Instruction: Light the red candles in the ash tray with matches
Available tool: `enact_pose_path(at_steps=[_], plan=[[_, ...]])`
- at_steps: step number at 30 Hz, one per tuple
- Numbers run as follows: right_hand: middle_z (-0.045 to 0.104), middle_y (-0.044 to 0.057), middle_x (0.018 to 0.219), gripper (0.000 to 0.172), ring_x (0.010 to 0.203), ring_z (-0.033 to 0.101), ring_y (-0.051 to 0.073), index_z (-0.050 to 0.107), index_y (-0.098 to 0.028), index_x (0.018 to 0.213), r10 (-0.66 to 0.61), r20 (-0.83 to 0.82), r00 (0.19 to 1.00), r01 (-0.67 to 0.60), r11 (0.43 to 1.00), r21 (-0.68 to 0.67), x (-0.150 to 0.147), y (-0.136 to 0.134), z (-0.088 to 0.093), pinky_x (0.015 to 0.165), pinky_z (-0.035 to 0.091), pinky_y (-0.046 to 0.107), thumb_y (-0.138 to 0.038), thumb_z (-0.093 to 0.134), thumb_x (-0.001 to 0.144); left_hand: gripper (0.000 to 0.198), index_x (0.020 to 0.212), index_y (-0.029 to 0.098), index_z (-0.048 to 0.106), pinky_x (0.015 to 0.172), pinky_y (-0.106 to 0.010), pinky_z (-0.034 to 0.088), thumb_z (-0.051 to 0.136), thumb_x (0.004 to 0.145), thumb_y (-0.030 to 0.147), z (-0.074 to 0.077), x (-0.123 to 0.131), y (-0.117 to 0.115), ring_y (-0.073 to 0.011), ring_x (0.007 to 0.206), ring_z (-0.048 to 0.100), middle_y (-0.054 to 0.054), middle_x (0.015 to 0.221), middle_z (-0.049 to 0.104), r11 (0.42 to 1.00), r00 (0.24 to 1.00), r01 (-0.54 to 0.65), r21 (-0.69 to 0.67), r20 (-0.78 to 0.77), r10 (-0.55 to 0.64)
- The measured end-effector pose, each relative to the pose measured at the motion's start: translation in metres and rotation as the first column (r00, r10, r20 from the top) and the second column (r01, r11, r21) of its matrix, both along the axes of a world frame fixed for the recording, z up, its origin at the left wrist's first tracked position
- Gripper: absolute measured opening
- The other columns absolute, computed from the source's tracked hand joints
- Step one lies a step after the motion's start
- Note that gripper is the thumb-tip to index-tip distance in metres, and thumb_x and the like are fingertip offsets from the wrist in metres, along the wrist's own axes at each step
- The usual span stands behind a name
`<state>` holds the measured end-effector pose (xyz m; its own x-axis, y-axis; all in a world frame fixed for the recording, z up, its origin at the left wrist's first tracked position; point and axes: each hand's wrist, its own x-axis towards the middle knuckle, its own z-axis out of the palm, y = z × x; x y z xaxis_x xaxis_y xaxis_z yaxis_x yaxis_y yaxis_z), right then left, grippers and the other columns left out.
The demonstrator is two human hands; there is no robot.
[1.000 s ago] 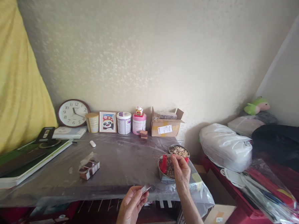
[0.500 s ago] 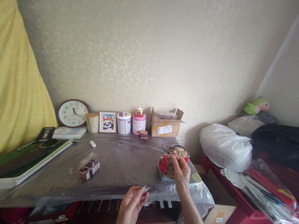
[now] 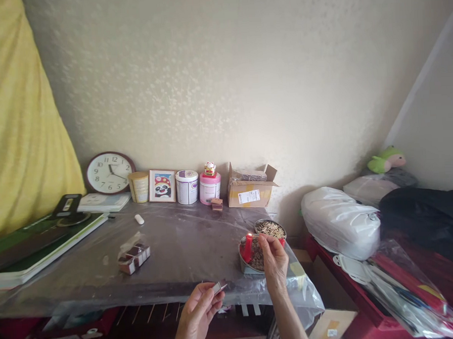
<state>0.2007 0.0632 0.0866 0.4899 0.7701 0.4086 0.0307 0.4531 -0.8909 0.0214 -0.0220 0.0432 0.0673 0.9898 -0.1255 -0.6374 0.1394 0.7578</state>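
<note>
My left hand (image 3: 200,303) is closed around a small matchbox (image 3: 218,288) in front of the table's near edge. Above a round tin (image 3: 250,267) filled with brown grains, the thumb and fingers of my right hand (image 3: 273,255) pinch a match, which barely shows. A red candle (image 3: 247,249) stands in the grains, with a bright glow at its top just left of my fingertips. Behind my right hand, part of a second red piece (image 3: 282,242) shows. Another round tin (image 3: 270,229) right behind holds many pale sticks, probably matches.
A plastic-wrapped stack of small matchboxes (image 3: 134,257) lies on the covered table (image 3: 185,242). Along the wall stand a clock (image 3: 110,172), a framed panda picture (image 3: 162,186), canisters (image 3: 187,187) and an open carton (image 3: 252,188). White bags (image 3: 341,221) sit at the right.
A bright glow has appeared at the red candle's top beside my right fingertips. Both hands keep nearly the same place and grip; the view has shifted slightly.
</note>
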Motion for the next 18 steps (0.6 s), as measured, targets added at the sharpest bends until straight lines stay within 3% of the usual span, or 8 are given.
enact_pose_path(at_steps=[5,10,14,18], plan=[[0.066,0.001,0.071,0.027,0.065,0.057,0.015,0.067,-0.017,0.079,0.008,-0.043,0.999,-0.007,1.000,0.029,0.001,-0.003,0.003,0.062,0.047,0.026,-0.043,0.070,0.070,0.030,0.083,0.018,0.070,0.085,-0.034,0.046,0.074,0.064,0.042,0.001,0.001,0.000,-0.0225,0.090,0.063,-0.008,0.088,0.072,1.000,1.000,-0.009,-0.008,0.002,0.009],[0.066,0.001,0.073,0.027,0.065,0.059,0.014,0.065,-0.018,0.078,0.002,-0.113,0.994,0.005,0.998,0.067,0.015,-0.013,0.019,0.062,0.048,0.026,-0.040,0.073,0.067,0.032,0.083,0.019,0.070,0.085,-0.034,0.046,0.075,0.063,0.043,-0.004,0.002,0.001,-0.0230,0.090,0.063,-0.008,0.088,0.073,0.999,1.000,-0.029,-0.024,0.009,0.029],[0.068,0.001,0.077,0.030,0.069,0.061,0.014,0.065,-0.018,0.079,-0.105,-0.202,0.974,0.123,0.989,0.084,0.050,-0.017,0.025,0.068,0.049,0.027,-0.038,0.078,0.061,0.032,0.084,0.019,0.070,0.085,-0.032,0.045,0.074,0.065,0.043,-0.010,0.000,0.003,-0.0209,0.091,0.062,-0.008,0.092,0.073,1.000,0.999,0.011,-0.021,0.031,-0.010],[0.067,0.001,0.075,0.038,0.066,0.061,0.015,0.065,-0.017,0.081,-0.250,-0.210,0.945,0.256,0.967,0.001,0.096,-0.009,0.007,0.065,0.050,0.028,-0.042,0.078,0.056,0.029,0.084,0.019,0.070,0.086,-0.031,0.045,0.073,0.067,0.042,-0.015,-0.001,0.005,-0.0199,0.092,0.063,-0.007,0.093,0.073,0.999,0.998,0.046,-0.015,0.045,-0.046]])
